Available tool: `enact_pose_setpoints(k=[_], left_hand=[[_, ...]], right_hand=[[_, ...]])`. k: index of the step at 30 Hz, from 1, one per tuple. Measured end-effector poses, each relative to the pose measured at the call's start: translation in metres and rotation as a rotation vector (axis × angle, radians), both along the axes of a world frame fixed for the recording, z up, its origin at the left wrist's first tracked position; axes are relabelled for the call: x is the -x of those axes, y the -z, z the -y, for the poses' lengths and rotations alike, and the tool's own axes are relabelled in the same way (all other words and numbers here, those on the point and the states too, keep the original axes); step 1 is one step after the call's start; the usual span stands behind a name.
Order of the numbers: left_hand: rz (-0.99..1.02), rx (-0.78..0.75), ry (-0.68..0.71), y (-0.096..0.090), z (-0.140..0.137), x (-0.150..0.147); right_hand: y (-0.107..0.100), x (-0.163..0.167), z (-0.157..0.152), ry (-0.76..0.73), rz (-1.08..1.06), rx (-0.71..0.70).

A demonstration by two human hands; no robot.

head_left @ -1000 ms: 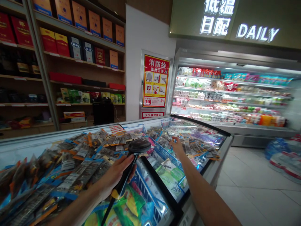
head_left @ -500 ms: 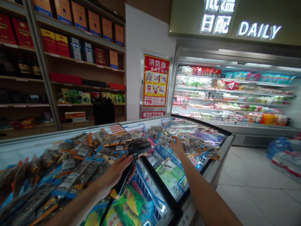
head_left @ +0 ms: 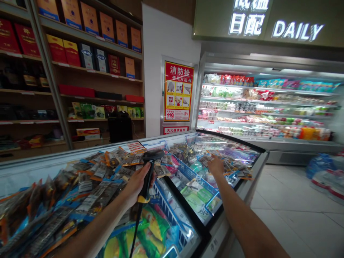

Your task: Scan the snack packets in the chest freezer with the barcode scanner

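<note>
My left hand [head_left: 139, 182] is wrapped round the handle of a black barcode scanner [head_left: 147, 179], held upright with its head on top and its cable hanging down. Below and left of it, many small flat packets [head_left: 91, 195] with dark contents and blue or orange edges are spread over the freezer's glass top. My right hand [head_left: 215, 165] reaches forward to a second pile of similar packets [head_left: 236, 166] on the right pane. Its fingers are bent and appear closed on a packet at the pile's left edge; the hand partly hides the packet.
Under the glass of the chest freezer [head_left: 215, 233] are blue baskets [head_left: 185, 168] and green bags [head_left: 197, 195]. Shelves of boxes [head_left: 88, 19] stand behind on the left, a lit dairy cooler [head_left: 268, 107] on the right. Wrapped water bottles [head_left: 319, 166] sit on the floor.
My right hand has moved right, from over the blue basket to the right pile; the packet beside it has left that spot. The scanner in my left hand has shifted slightly left and up.
</note>
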State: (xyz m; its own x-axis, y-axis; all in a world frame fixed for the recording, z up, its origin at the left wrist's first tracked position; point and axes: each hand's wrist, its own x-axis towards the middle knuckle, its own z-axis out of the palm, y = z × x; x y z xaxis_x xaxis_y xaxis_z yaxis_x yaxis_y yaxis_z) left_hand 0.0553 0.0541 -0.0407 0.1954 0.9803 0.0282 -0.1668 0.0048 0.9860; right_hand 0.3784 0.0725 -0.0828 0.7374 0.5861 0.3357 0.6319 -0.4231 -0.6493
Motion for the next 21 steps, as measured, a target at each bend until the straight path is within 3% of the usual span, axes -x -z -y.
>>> enact_pose_setpoints(k=[4, 8, 11, 15, 21], left_hand=[[0.03, -0.013, 0.044, -0.002, -0.009, -0.011], [0.11, -0.042, 0.045, 0.001, -0.019, -0.017], [0.126, -0.047, 0.039, 0.007, -0.02, -0.018], [0.116, -0.044, 0.043, 0.01, -0.015, -0.017], [0.134, -0.03, 0.068, 0.004, -0.015, -0.014]], right_hand=[[-0.01, 0.02, 0.002, 0.043, 0.131, 0.005], [-0.018, 0.073, -0.025, -0.267, 0.138, 0.139], [-0.018, 0.115, -0.051, -0.362, 0.088, 0.25], [-0.014, 0.151, -0.072, -0.331, 0.05, 0.317], [-0.007, 0.164, -0.075, -0.302, 0.032, 0.317]])
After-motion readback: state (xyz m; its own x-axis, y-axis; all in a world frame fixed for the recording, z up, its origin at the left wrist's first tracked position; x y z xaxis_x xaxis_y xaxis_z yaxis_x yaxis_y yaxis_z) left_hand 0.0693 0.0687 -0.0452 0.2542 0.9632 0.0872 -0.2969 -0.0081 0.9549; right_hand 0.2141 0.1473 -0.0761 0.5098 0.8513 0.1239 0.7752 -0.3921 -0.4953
